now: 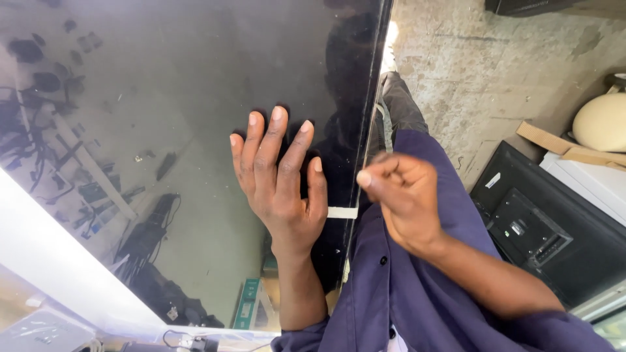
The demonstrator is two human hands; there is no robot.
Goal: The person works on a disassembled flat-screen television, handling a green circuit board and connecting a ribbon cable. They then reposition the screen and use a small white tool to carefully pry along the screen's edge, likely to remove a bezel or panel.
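Right now the left hand lies flat on a large, dark, glossy screen panel, fingers spread and pointing away from the person, palm pressed down close to the panel's right edge. It grips nothing; it simply rests open on the glass. Just beside its thumb, a short strip of pale tape sits across that right edge of the panel, touching the thumb's side.

The right hand hovers just off the panel's right edge, level with the tape but not on it. Its fingers are curled in and the thumb tip meets the fingertips in a pinch. Whether anything small is caught in that pinch cannot be told from this view. Both forearms emerge from a blue-purple work shirt with dark buttons, which fills the lower middle of the view.

The panel's surface mirrors a room overhead, so dim shapes and cables show in it, along with the person's dark outline near the right edge. Along the panel's lower left edge runs a white frame border.

Beyond the panel's right edge lies a rough concrete floor. On it, to the right, is a black television back with a raised centre block, beside a white box, some cardboard and a cream rounded object.
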